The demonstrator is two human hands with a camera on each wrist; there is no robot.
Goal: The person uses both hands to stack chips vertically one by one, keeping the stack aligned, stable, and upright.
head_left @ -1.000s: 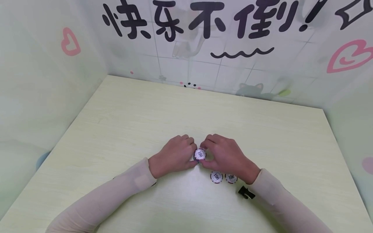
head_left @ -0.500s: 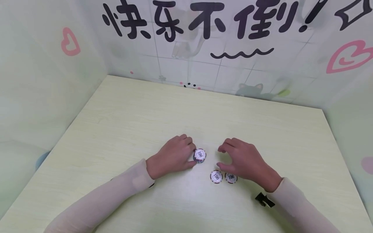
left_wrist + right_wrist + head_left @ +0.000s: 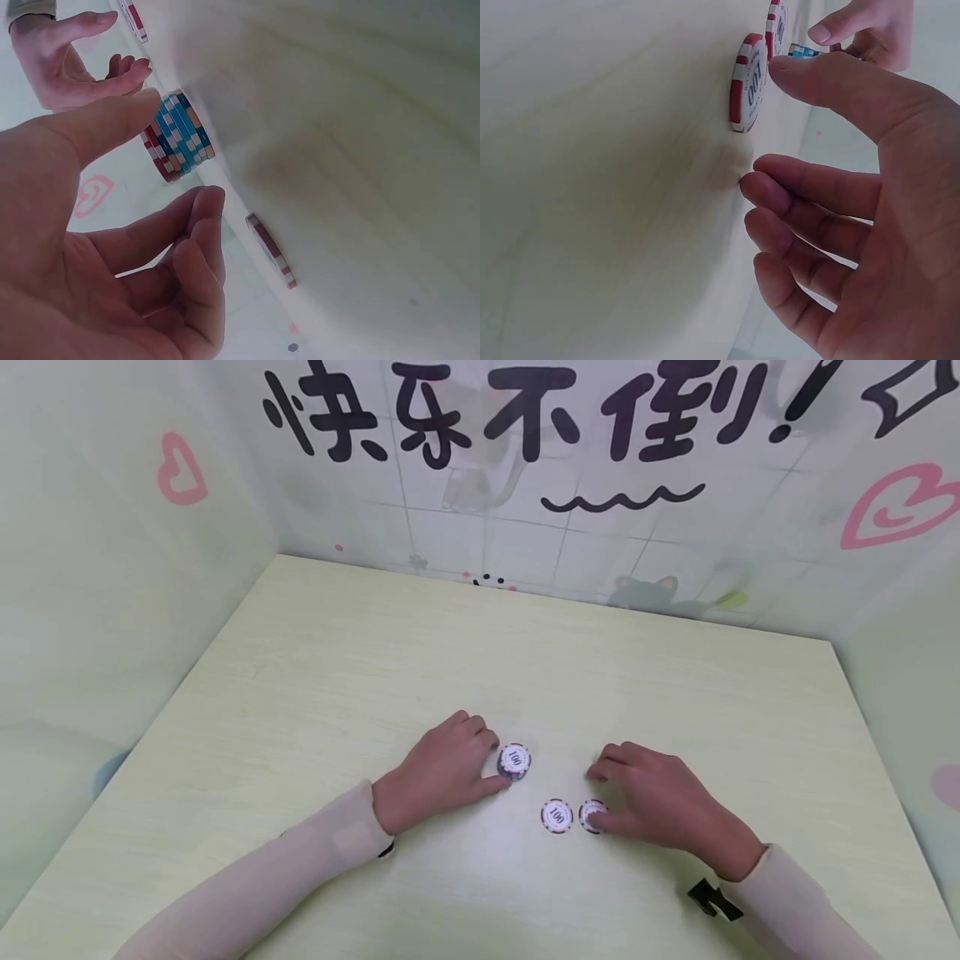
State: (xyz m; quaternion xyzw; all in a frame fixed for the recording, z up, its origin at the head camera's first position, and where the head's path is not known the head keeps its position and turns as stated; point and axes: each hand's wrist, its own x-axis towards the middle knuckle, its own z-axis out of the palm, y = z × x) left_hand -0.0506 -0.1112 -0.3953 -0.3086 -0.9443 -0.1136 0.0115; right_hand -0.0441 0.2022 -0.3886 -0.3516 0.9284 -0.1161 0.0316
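Observation:
A short stack of poker chips point(image 3: 513, 762) stands on the table, blue edges below and a red-edged white 100 chip on top. Beside it my left hand point(image 3: 442, 772) is loosely curved, its thumb and fingers on either side; the left wrist view shows the blue chips point(image 3: 184, 131) apart from the fingers. Two loose 100 chips lie nearer me: a left one point(image 3: 557, 816) and a right one point(image 3: 586, 815), partly covered by the thumb of my right hand point(image 3: 667, 802). That hand's fingers are spread from the thumb, with nothing between them. Contact with the chip is unclear.
In the left wrist view another red-and-white chip point(image 3: 271, 251) lies on the table near my left fingers. The pale wooden table point(image 3: 420, 643) is bounded by printed cloth walls point(image 3: 480, 535). A black clip point(image 3: 715, 900) hangs by my right sleeve.
My right hand has released the top chip on the stack and moved right and nearer to the right loose chip. My left hand has eased slightly away from the stack.

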